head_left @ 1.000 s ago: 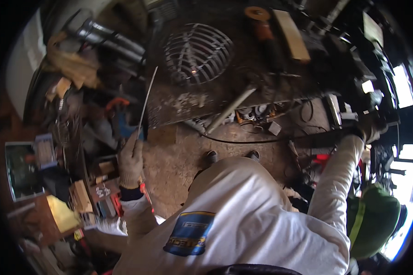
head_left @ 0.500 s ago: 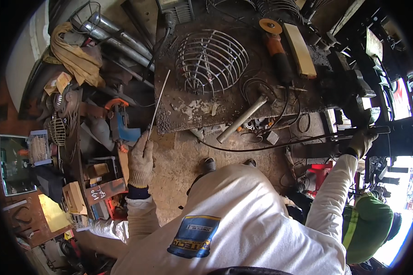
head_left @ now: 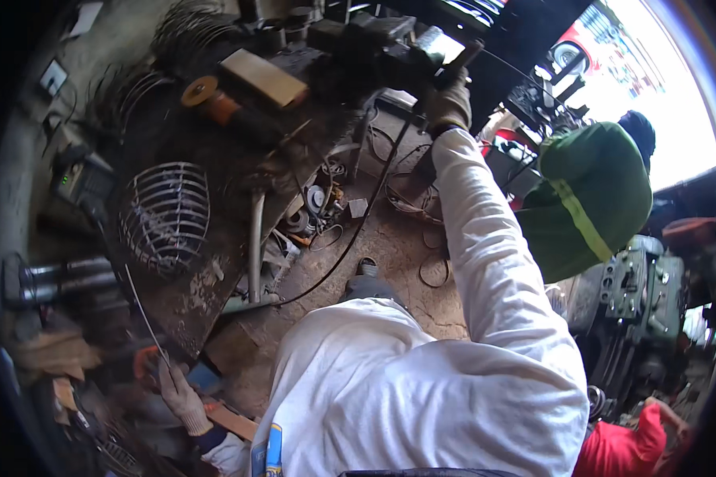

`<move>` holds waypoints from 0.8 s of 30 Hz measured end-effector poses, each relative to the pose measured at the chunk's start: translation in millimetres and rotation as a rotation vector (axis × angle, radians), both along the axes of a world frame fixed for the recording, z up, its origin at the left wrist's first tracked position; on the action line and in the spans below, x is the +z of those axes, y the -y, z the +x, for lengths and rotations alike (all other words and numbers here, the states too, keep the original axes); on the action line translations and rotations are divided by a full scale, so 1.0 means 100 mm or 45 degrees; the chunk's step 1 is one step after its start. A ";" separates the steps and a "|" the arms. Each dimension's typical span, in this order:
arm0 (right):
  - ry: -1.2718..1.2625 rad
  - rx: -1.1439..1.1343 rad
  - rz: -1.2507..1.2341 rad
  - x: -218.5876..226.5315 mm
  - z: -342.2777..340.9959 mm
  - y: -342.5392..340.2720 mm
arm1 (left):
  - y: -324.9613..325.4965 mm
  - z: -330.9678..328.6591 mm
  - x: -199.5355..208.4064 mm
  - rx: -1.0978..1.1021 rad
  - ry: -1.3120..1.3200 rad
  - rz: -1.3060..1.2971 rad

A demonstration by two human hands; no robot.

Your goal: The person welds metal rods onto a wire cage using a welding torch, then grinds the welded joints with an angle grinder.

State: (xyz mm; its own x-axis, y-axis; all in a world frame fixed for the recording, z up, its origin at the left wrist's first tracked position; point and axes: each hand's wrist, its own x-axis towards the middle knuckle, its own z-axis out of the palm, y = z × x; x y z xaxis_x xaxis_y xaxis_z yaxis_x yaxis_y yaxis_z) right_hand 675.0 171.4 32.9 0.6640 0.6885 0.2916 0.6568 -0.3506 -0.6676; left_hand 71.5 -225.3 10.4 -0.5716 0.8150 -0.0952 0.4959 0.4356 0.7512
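Observation:
My left hand [head_left: 181,397], in a pale knit glove, pinches the lower end of a thin welding rod [head_left: 143,310] that points up and away. At arm's length to the upper right, my gloved right hand [head_left: 449,105] is closed around the dark handle of a welding electrode holder [head_left: 471,54]. From that hand a black cable [head_left: 356,230] sags down toward the bench. A domed cage of welded metal rods [head_left: 167,213] lies on the dark workbench [head_left: 203,306], beyond the welding rod's tip. Neither hand touches the cage.
On the bench lie an orange angle grinder [head_left: 224,110] and a pale rectangular block [head_left: 262,77]. A metal tube [head_left: 256,246] juts past its edge. At right a person in green [head_left: 581,195] bends over, near a green machine [head_left: 640,290]. A red-clad person [head_left: 628,449] is lower right.
My view and body have swung to the right, so the bench now appears farther left and tilted. My right arm reaches farther forward with the electrode holder. The left hand keeps the welding rod.

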 end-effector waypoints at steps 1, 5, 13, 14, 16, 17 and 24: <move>0.012 -0.003 0.051 0.01 -0.01 0.03 | -0.02 -0.07 -0.03 -0.032 -0.010 0.012; -0.109 -0.004 0.065 0.08 0.05 0.06 | -0.13 -0.33 -0.23 -0.106 -0.033 0.065; -0.032 0.011 0.116 0.23 -0.02 0.09 | -0.41 -0.15 -0.26 -0.135 -0.208 0.126; 0.026 -0.013 0.131 0.26 0.00 0.09 | -0.44 -0.10 -0.23 -0.200 -0.380 0.199; -0.011 0.218 0.138 0.57 0.08 0.12 | -0.55 -0.04 -0.24 -0.276 -0.505 0.269; 0.090 0.176 0.279 0.61 0.15 0.07 | -0.57 -0.02 -0.19 -0.358 -0.636 0.334; -0.042 0.442 0.385 0.86 0.26 0.13 | -0.70 0.20 0.13 0.103 -0.017 -0.017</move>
